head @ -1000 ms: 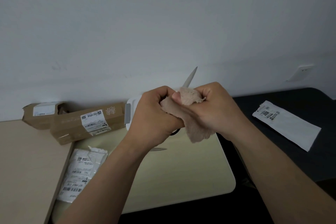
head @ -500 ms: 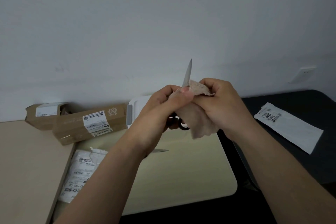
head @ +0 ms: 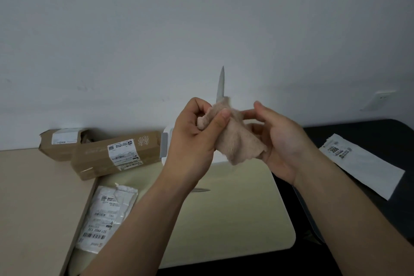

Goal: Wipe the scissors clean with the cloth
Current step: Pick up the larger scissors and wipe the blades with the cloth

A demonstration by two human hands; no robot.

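The scissors show as one grey blade standing upright above my hands; their handles are hidden. A beige cloth is bunched round the blade's base and hangs down to the right. My left hand grips the cloth and the scissors inside it, with the thumb pressed on the cloth. My right hand is beside the cloth with its palm turned to me. Its fingers are loose, and the fingertips touch the cloth's right side and back.
Below lies a pale board with a metal blade tip showing under my left wrist. Two cardboard boxes and a labelled plastic bag are at left. A white packet lies on the dark surface at right.
My right hand has let go of the cloth and opened, moving right. The blade has swung from leaning right to upright, and my left thumb has come over the cloth.
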